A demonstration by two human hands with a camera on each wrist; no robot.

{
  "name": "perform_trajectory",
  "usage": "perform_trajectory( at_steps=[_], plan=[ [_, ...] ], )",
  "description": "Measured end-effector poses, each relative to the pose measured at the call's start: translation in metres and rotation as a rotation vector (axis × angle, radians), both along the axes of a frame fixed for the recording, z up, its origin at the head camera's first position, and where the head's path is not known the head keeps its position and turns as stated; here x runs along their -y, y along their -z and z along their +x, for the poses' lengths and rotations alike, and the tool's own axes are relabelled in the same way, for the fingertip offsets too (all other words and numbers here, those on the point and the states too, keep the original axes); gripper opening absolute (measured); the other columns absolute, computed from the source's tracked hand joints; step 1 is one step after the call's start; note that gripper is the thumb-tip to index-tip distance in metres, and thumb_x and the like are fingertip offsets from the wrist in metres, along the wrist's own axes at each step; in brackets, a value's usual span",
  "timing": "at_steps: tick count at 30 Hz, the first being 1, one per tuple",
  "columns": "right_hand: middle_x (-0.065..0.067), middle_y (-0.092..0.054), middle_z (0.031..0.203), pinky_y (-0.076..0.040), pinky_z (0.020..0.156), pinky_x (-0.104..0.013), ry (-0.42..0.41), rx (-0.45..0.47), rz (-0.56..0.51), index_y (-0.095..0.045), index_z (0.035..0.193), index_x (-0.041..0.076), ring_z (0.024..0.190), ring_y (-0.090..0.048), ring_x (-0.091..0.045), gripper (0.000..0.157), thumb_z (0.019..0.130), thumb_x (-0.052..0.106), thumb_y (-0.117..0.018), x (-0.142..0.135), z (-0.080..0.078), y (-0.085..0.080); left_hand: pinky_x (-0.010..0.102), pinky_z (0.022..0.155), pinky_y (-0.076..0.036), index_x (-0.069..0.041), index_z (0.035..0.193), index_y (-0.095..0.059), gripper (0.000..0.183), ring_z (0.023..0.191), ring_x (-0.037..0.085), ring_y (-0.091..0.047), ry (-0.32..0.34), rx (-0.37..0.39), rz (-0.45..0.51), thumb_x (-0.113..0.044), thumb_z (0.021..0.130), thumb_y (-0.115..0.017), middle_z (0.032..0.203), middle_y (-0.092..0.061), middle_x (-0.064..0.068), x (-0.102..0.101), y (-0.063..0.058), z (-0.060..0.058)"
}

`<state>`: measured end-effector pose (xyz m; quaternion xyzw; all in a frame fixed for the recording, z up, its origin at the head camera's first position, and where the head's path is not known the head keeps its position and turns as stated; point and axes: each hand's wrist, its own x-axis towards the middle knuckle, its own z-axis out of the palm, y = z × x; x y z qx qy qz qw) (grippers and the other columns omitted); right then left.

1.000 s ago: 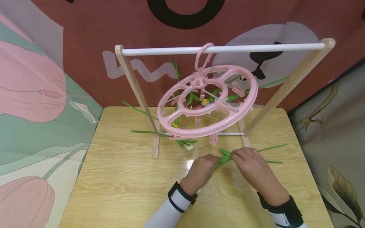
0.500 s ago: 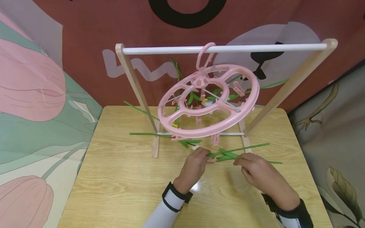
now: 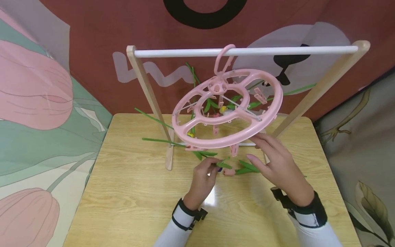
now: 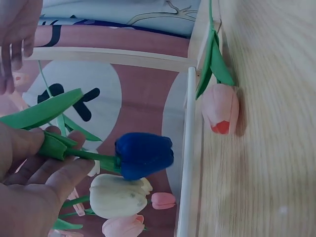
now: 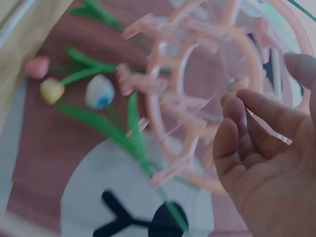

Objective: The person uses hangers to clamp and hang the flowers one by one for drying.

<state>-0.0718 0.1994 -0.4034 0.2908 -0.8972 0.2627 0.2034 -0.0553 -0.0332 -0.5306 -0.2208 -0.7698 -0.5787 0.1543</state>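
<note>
My left hand (image 3: 202,180) pinches the green stem and leaves of a blue tulip (image 4: 145,155), whose flower head points away from the palm in the left wrist view. My right hand (image 3: 277,164) is raised, its fingers parted and holding nothing, with the fingertips right at the lower right rim of a round pink clip hanger (image 3: 216,142). Pink clothespins (image 3: 234,150) dangle from that hanger. On the table between the hands lies a pink tulip (image 4: 220,108) with green leaves. A white tulip (image 4: 118,195) hangs behind the blue one.
The hanger hooks over the white rod (image 3: 179,53) of a wooden rack standing on the wooden table (image 3: 123,206). Several tulips hang from its clips, including a white and blue tulip (image 5: 99,92); their green stems stick out past the rack. A printed cloth (image 3: 92,34) hangs behind.
The right hand has left the stems on the table and risen to the hanger's rim, its fingers spreading. The left hand has picked the blue tulip away from the pink one and turned it.
</note>
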Motion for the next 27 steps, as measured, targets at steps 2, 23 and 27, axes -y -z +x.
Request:
perform_trajectory(
  at_steps=[2,23,27],
  plan=[
    [-0.014,-0.062,0.137,-0.056,0.089,-0.025,-0.024,0.015,-0.018,-0.061,0.14,0.004,0.108,-0.063,-0.024,0.07,0.101,0.061,-0.05,0.007,-0.006,-0.006,0.025,0.076,-0.065,0.003,0.109,-0.065,0.021,0.091,0.026,-0.077,0.012,0.009,0.061,0.016,0.092,-0.064,0.106,-0.073,0.018,0.001,0.0,0.0],
    [-0.01,-0.072,0.126,-0.056,0.098,-0.019,-0.227,0.334,-0.325,-0.071,0.126,0.006,0.118,-0.068,-0.014,0.043,0.085,-0.005,-0.08,0.033,-0.025,-0.025,0.047,0.085,-0.064,0.012,0.111,-0.058,0.018,0.105,0.041,-0.072,0.154,0.126,0.514,0.015,0.094,-0.062,0.11,-0.062,0.036,-0.013,-0.005,0.004],
    [-0.012,-0.071,0.121,-0.062,0.089,-0.025,-0.248,0.392,-0.396,-0.069,0.121,0.0,0.111,-0.07,-0.008,0.043,0.082,-0.011,-0.081,0.033,-0.023,-0.02,0.049,0.082,-0.064,0.015,0.111,-0.056,0.016,0.104,0.049,-0.07,0.163,0.163,0.552,0.012,0.096,-0.061,0.11,-0.058,0.041,-0.017,-0.005,0.003]
  ],
)
